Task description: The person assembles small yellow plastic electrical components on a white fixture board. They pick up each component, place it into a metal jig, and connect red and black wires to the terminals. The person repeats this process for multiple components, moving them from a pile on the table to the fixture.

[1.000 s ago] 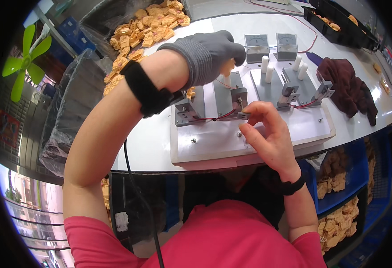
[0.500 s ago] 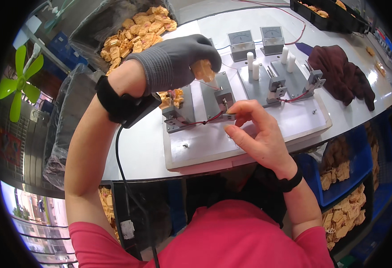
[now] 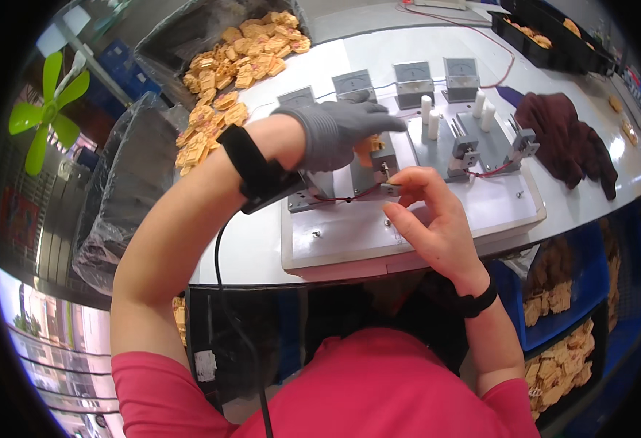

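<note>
My left hand [image 3: 338, 131], in a grey knit glove, reaches over the second fixture from the left, fingers stretched out to the right. Below it a tan plastic part [image 3: 368, 150] shows at the grey metal block [image 3: 384, 162] of that fixture; the glove hides most of the part. My bare right hand [image 3: 437, 219] is at the front of the same block. Its index fingertip is at the small metal tab [image 3: 389, 190], and the thumb stands apart below. A red wire [image 3: 360, 194] runs along the fixture's front.
Grey panel meters [image 3: 413, 84] stand behind the fixtures on the white base [image 3: 349, 244]. White pegs [image 3: 433, 124] rise from the right-hand plates. Tan parts [image 3: 255, 55] spill from a lined bin at back left. A dark cloth [image 3: 561, 135] lies at right.
My left hand has moved right and down with the tan part to the fixture, and its fingers have straightened. My right hand stays at the tab. The view has shifted slightly.
</note>
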Demonstrator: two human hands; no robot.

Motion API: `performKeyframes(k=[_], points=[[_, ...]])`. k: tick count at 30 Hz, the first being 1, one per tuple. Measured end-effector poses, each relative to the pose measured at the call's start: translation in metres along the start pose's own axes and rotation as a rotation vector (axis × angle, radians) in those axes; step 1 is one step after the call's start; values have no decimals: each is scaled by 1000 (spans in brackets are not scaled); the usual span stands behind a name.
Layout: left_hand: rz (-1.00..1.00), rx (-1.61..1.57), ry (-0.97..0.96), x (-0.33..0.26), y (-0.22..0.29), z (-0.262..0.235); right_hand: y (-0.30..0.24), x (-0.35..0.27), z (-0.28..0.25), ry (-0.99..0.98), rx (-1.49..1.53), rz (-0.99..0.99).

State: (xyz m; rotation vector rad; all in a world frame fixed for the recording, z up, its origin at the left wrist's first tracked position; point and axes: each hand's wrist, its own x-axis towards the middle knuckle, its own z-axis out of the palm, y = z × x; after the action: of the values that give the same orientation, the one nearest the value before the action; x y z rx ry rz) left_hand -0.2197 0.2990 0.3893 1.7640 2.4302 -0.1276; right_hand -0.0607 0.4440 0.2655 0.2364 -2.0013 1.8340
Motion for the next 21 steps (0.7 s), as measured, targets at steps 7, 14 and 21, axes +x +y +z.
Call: performKeyframes(k=[7, 14, 21], points=[[-511, -399, 179, -115, -84, -41, 18, -7, 2, 187, -134, -122], [-931, -384, -17, -188, -208, 89, 14, -6, 5, 137, -126, -28], [-1142, -390, 91, -110, -242, 137, 15, -4, 1, 132, -111, 9]])
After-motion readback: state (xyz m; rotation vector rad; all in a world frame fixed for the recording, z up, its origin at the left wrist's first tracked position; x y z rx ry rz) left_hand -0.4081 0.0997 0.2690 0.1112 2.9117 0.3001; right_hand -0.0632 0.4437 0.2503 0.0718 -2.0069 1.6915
